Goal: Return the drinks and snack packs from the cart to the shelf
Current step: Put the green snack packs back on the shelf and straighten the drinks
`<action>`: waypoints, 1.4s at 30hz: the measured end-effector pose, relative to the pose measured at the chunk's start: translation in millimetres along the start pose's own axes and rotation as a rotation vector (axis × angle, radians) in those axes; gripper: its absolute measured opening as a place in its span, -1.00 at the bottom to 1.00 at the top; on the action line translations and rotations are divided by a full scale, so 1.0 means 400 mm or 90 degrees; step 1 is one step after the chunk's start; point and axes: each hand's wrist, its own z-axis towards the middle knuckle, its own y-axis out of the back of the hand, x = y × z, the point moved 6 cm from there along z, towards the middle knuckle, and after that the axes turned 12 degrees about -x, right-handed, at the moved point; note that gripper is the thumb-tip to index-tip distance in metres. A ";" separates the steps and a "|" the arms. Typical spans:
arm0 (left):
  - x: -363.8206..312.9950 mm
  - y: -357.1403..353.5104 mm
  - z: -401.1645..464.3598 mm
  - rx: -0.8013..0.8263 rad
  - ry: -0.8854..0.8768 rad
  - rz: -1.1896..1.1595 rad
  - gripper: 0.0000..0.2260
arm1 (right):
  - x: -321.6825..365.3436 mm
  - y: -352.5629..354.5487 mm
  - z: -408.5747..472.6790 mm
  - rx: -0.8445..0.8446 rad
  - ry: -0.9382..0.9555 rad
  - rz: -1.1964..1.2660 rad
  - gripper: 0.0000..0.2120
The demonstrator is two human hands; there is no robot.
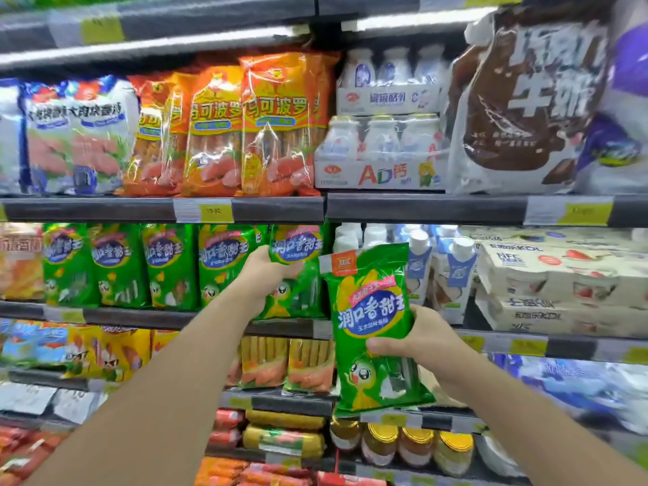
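Hands each clutch a green pack — left hand (268,275) at shelf (287,327), right hand (426,342) nearer.

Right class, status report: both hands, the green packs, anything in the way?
Left hand gripping green pack at the shelf row. Right hand holding second green pack, off the shelf. Nothing blocking.

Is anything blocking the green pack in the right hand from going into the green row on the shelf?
Yes. The left hand grips the row's end pack, which sits between the held green pack and that row. The right hand holds its pack in front of the shelf.
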 end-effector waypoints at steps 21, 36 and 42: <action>-0.047 -0.061 0.050 -0.255 -0.621 0.909 -0.28 | -0.002 -0.089 -0.004 -0.074 -0.040 -0.001 -0.50; -0.019 0.020 0.030 -0.226 -0.680 0.722 -0.47 | 0.039 -0.219 0.089 -0.058 -0.019 0.061 -0.56; -0.006 0.169 -0.041 -0.261 -0.758 0.570 -0.64 | 0.090 -0.329 0.174 -0.106 0.011 0.085 -0.50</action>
